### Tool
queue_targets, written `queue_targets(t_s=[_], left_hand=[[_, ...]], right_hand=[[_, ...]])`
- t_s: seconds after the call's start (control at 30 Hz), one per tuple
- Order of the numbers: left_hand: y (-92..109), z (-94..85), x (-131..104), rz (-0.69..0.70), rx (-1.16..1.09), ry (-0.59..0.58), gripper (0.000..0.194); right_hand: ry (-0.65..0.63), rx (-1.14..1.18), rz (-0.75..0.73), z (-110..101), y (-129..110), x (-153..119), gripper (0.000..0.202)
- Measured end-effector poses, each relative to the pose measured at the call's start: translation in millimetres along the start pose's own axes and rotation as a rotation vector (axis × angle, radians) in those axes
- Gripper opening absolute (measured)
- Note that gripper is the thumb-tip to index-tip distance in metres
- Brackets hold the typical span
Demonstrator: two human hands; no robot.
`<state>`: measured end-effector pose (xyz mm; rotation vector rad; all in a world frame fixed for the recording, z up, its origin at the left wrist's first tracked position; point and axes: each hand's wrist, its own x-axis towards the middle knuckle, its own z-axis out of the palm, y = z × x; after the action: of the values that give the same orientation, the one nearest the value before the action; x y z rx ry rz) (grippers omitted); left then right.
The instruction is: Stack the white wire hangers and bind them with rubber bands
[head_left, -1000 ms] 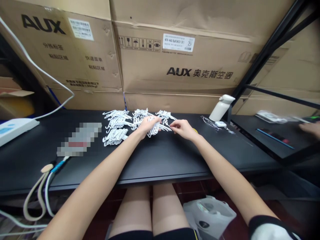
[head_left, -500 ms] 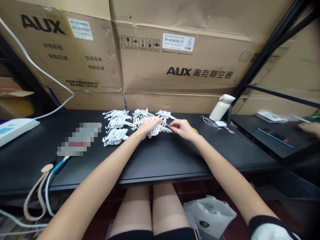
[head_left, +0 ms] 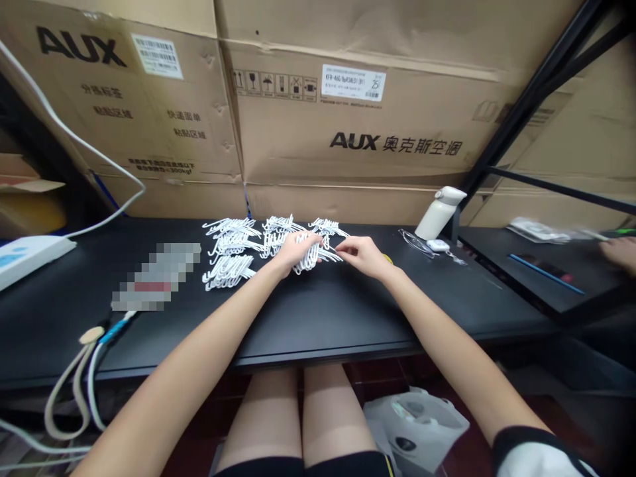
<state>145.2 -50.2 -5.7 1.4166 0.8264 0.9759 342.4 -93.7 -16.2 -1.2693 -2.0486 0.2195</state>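
Several bundles of white hooks lie in rows on the black table, in the middle and left of the view. My left hand is wrapped round one bundle of white hooks, with the curved ends toward me and the thin ends pointing right. Just right of those ends is my right hand, its thumb and fingertips pinched together. Something thin and dark shows at the fingertips, too small to name. A yellow round object is partly hidden behind my right wrist.
A white bottle, a small white case and a cable stand at the back right. A blurred-out item with a strap lies left, near a power strip. Another person's hand is at the far right.
Both hands hold nearly the same place and grip. The view has shifted very slightly, and the other person's hand at the far right has moved a little.
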Motion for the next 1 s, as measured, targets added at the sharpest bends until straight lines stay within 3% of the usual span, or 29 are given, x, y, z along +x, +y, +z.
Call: queue_targets(t_s=[0.3,0.67,1.0], left_hand=[[-3,-2.4,3,-0.056,0.005,0.02,0.013],[-13,-8.2,10,-0.08,0.004,-0.01,0.016],[-12,-9.3,9,-0.011,0.101,-0.028,0.023]], right_hand=[[0.037,0.019,-0.022,-2,-6,-1,0.014],[-0.017,0.057,-0.048,-3,-7,-1,0.018],[-0.113,0.292,0.142,-11,-5,2,0.025]])
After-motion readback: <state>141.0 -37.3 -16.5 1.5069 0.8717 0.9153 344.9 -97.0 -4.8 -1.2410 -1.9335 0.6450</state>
